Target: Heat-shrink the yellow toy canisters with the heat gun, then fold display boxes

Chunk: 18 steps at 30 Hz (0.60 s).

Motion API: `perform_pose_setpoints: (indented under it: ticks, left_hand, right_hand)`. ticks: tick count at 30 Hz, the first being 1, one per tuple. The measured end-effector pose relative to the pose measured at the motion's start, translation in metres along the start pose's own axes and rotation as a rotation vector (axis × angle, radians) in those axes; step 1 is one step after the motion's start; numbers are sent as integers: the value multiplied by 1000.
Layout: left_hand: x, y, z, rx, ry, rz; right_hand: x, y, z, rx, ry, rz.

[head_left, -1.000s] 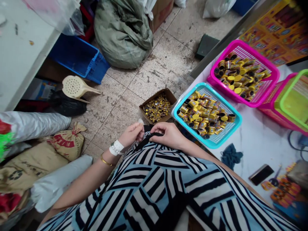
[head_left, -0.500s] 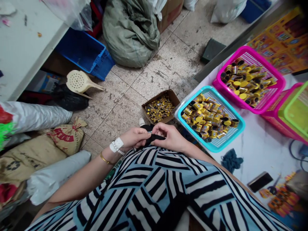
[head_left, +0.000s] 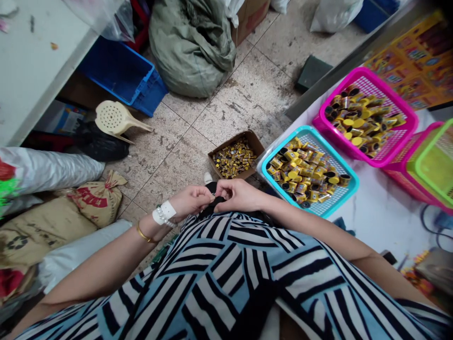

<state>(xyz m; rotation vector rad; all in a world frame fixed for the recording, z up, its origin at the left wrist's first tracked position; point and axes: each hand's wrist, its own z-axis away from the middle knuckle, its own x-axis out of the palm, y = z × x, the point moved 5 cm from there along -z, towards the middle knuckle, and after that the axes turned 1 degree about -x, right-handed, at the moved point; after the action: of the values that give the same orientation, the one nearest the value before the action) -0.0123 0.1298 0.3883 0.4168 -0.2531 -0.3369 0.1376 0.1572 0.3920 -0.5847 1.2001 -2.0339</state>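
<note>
At the front of the patterned garment [head_left: 208,255], my two hands are close together, fingertips nearly meeting. Between them is a black fabric strap or band [head_left: 211,207], mostly covered by the fingers. My left hand [head_left: 191,200], with a white band, beads and a gold bangle at its wrist, pinches the strap. My right hand [head_left: 240,195] is curled, thumb and fingers closed on the same black piece. Just beyond the hands, a cardboard box [head_left: 260,141] of small yellow-and-black cylindrical pieces stands on the floor.
On the table at right are a turquoise basket [head_left: 311,134] and a pink basket [head_left: 396,163], both with yellow pieces. A cream stool [head_left: 113,118], blue crate [head_left: 143,94] and large green sack [head_left: 191,52] occupy the floor. Filled sacks [head_left: 31,231] lie at left.
Both hands have shifted slightly left along the waist, still at the black strap. My right forearm now stretches over the table's near edge, covering most of the dark cloth and the phone.
</note>
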Motion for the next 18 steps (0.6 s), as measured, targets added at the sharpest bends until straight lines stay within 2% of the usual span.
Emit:
perform_pose_setpoints:
  ticks: [4, 7, 10, 12, 14, 18]
  left_hand:
    - [-5, -18, -4, -94, 7, -10]
    - [-8, -20, -9, -81, 16, 51]
    - [-5, -16, -11, -67, -30, 96]
    - [-4, -12, -11, -22, -44, 64]
    - [-5, -8, -11, 62, -32, -51]
    - [-8, -8, -7, 248, 27, -307]
  right_hand:
    - [8, 25, 0, 67, 0, 61]
    - [1, 32, 4, 115, -29, 35]
    - [-9, 32, 10, 151, -121, -14]
    - [-12, 32, 16, 161, -191, -64]
    - [-11, 35, 20, 189, -201, -162]
    - [-4, 46, 23, 295, -17, -298]
